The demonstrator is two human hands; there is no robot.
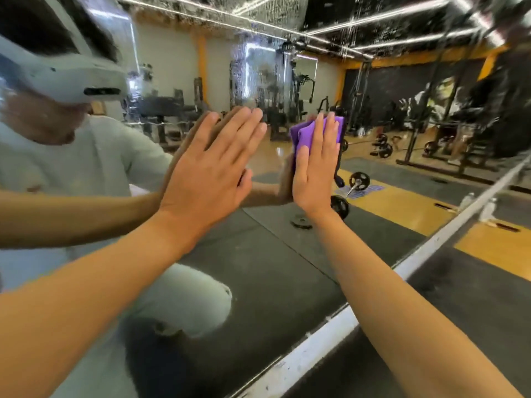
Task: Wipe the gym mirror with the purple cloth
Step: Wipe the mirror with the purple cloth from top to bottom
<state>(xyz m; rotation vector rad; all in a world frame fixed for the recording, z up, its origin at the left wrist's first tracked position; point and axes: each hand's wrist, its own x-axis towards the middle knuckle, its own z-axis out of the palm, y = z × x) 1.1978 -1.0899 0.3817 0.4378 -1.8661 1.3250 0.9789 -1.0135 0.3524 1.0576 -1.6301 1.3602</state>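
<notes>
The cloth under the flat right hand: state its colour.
Purple, plain with no pattern; the cloth shows in the head view, pressed on the mirror by the right hand.

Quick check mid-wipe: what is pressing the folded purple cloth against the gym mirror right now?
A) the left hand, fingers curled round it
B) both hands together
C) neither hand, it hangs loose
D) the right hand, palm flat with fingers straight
D: the right hand lies flat with straight fingers over the folded purple cloth on the gym mirror, while the left hand rests bare and flat on the glass beside it.
</notes>
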